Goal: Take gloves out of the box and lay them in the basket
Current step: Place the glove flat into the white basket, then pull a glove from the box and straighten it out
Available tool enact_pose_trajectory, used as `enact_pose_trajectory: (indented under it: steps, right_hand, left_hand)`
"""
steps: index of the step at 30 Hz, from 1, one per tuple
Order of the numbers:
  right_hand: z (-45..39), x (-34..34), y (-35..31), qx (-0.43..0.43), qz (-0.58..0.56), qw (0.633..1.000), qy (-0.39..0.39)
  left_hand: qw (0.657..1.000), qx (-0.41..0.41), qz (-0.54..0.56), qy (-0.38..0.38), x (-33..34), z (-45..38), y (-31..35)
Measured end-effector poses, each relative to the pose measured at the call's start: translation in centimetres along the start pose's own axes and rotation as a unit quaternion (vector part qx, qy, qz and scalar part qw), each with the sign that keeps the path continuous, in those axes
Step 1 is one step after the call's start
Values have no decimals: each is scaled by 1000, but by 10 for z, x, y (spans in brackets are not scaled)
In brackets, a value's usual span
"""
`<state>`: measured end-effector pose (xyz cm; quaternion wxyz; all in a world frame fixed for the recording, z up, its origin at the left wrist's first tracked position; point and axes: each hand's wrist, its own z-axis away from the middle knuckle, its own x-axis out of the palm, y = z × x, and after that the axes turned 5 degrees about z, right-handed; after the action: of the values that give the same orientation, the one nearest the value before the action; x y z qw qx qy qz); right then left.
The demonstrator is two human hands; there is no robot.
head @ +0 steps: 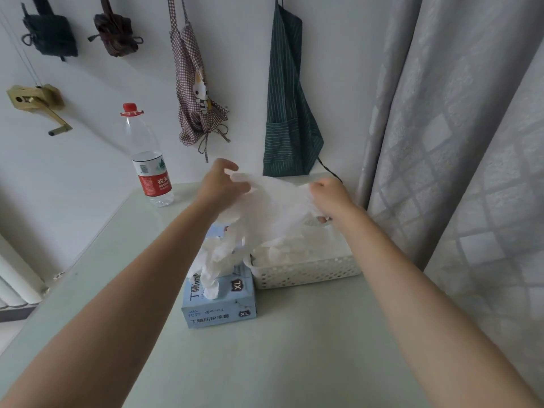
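Mid-frame, left hand and right hand pinching a white glove taut above the basket; best lowered flat, clear of the box.

There is one view, from a wide-angle camera worn on the person's head. It looks forward and steeply down across the worktop toward the white wall behind it. Both forearms enter from the bottom corners and reach away from the lens, so the near edge of the worktop lies close beneath the camera. Straight lines bow toward the frame edges, as at the curtain on the right.
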<state>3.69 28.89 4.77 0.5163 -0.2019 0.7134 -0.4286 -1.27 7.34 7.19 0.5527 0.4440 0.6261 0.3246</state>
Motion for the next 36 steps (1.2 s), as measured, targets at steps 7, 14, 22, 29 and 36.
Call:
enact_pose_trajectory:
  steps: [7,14,22,29,36]
  right_hand:
    - [-12,9,73,11,138,990,19]
    - [-10,-5,83,-58,363,924,109]
    - [1,-3,78,-93,422,891,139]
    - [14,33,16,-162,154,973,-63]
    - [53,100,-44,-180,36,944,-275]
  left_hand:
    - [961,135,-223,-94,70,8,-29]
    - [895,128,-352,-243,105,24,-47]
    - [913,123,-303,-243,97,26,-34]
    - [960,137,-230,-83,34,30,-19]
    - [969,43,-240,-29,-45,39,-37]
